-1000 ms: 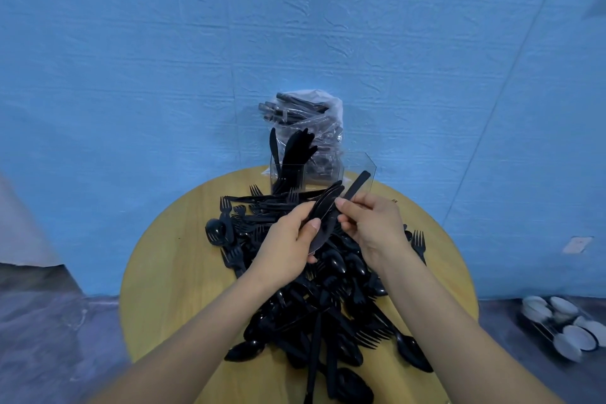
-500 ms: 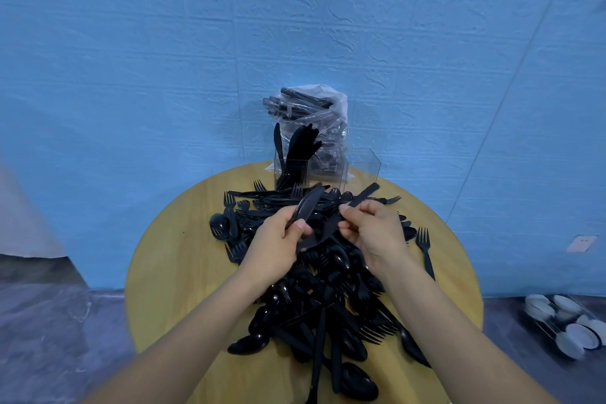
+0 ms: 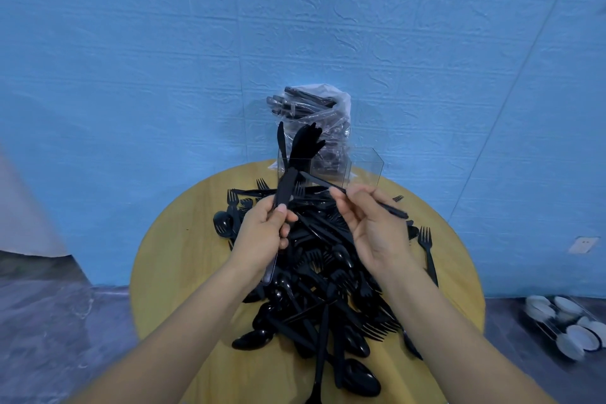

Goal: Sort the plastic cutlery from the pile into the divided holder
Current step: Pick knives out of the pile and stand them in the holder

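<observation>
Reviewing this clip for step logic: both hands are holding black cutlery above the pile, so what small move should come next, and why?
Probably carry the left hand forward and drop its knives into the clear divided holder. That bundle already points up toward the left compartment, where black cutlery stands upright. The right hand pinches a single knife and could follow.

Cutlery pile at the centre of the desk; divided holder behind it; bag behind the holder; dishes on the floor, right.
</observation>
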Motion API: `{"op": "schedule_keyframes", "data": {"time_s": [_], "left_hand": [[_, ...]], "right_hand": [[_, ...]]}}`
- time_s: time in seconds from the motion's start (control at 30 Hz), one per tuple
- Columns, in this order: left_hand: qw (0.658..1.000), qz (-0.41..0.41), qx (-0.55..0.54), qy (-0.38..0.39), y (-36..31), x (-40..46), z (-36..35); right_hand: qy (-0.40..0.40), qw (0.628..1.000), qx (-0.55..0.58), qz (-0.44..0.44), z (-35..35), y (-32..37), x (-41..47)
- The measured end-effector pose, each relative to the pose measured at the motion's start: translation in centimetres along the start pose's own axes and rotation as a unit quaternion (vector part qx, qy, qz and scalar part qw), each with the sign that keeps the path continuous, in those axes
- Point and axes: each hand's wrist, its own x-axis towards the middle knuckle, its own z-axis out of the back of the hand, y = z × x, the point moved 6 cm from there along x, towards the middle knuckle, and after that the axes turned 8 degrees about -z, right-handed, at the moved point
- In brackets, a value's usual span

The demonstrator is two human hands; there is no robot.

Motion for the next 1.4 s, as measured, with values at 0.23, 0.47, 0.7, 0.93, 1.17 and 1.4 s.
{"op": "schedule_keyframes", "data": {"time_s": [0.23, 0.47, 0.7, 0.93, 1.17, 1.4], "left_hand": [[0.994, 0.044, -0.098, -0.011, -1.2, 0.8, -0.8], [0.986, 0.111, -0.126, -0.017, -0.7, 0.9, -0.9], [0.987, 0.129, -0.098, 0.007, 0.5, 1.1, -0.9], [0.99, 0.126, -0.055, 0.015, 1.5, 1.7, 0.0], [0.994, 0.107, -0.003, -0.009, 2.3, 2.1, 1.6], [0.995, 0.095, 0.005, 0.005, 2.2, 1.8, 1.3]], "right_hand": [[0.113, 0.939, -0.289, 0.147, -2.8, -1.7, -1.3], [0.12, 0.733, -0.55, 0.383, -3.6, -1.9, -1.2], [0.152, 0.635, -0.638, 0.409, -3.0, -3.1, -0.2], [0.165, 0.724, -0.591, 0.314, -2.6, -2.9, 1.2], [0.017, 0.69, -0.713, 0.121, 1.4, -2.2, 4.7], [0.004, 0.643, -0.764, 0.041, 2.1, -4.6, 5.0]]}}
